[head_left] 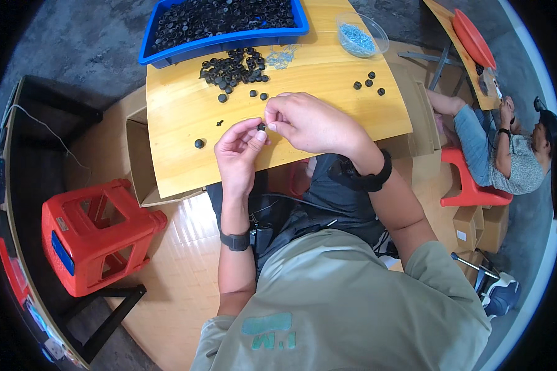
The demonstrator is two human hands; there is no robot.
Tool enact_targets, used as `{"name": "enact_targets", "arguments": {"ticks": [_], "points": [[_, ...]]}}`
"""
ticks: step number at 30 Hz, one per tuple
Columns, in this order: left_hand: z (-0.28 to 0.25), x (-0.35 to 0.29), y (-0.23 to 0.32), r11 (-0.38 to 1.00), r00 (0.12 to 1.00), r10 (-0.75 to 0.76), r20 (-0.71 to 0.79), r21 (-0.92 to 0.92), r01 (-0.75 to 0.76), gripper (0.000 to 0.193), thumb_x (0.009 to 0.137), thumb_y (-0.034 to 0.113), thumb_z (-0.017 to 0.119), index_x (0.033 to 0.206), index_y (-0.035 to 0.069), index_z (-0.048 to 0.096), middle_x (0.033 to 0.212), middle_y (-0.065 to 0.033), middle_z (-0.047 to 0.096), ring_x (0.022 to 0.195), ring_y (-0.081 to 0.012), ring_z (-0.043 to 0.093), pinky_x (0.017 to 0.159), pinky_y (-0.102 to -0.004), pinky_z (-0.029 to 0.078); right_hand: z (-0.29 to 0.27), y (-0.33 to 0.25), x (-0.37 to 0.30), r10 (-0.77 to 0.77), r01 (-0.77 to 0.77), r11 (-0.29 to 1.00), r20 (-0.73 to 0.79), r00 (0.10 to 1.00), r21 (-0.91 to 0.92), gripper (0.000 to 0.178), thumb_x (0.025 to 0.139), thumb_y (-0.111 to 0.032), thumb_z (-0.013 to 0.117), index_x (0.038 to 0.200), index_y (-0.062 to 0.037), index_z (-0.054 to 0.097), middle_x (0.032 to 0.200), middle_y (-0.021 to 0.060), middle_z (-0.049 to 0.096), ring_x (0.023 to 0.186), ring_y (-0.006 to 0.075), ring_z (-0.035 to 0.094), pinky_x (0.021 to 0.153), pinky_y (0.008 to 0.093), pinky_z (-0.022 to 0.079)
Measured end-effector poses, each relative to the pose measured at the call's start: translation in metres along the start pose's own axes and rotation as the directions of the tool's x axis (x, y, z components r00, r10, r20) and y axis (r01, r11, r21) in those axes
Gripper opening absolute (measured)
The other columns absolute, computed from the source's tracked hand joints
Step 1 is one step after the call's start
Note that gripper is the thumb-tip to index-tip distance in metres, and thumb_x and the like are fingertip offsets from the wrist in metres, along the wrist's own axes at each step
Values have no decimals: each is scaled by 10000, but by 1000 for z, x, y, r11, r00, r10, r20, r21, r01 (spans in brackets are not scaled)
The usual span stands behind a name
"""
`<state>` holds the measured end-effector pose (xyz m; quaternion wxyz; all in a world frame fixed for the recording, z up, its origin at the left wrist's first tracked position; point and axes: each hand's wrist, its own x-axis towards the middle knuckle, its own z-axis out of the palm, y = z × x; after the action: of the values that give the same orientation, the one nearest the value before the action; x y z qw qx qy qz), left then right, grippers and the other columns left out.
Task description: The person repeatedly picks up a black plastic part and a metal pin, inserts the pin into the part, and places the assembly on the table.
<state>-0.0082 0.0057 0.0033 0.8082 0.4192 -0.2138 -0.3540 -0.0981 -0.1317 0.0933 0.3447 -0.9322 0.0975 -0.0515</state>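
Note:
My left hand [236, 148] pinches a small black round plastic part [262, 127] between thumb and fingertips, above the near half of the wooden table [328, 80]. Close against it, my right hand [312, 123] has thumb and forefinger pressed together; what they hold, if anything, is too small to make out. A heap of similar black parts [232, 69] lies beyond my hands, beside a small pile of thin silvery pins [281, 57]. One black round piece [199, 143] sits alone left of my left hand, and a tiny black cross-shaped piece [220, 123] lies nearer to it.
A blue tray [229, 45] full of black parts stands at the table's far edge. At the far right is a clear bowl [382, 44] of pins, with several black pieces [369, 83] nearer. A red stool [93, 238] stands left; another person [513, 154] sits at right.

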Motion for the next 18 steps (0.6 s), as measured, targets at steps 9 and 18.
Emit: {"name": "enact_targets", "arguments": {"ticks": [9, 18], "points": [[-3, -2, -3, 996, 1000, 22, -14, 89, -20, 253, 838, -56, 626, 1090, -57, 608, 919, -103, 657, 789, -147, 630, 764, -281, 547, -2, -6, 0, 88, -86, 994, -26, 996, 69, 88, 796, -76, 594, 807, 11, 606, 751, 189, 629, 749, 350, 621, 686, 412, 495], [-1, -1, -1, 994, 1000, 25, 3, 105, -25, 248, 847, -53, 616, 1094, -66, 604, 959, -136, 667, 831, -171, 649, 783, -283, 541, 0, -5, 2, 170, -173, 917, 40, 985, 361, 68, 834, -10, 618, 890, 22, 597, 733, 64, 633, 675, 116, 625, 624, 236, 504]]}}
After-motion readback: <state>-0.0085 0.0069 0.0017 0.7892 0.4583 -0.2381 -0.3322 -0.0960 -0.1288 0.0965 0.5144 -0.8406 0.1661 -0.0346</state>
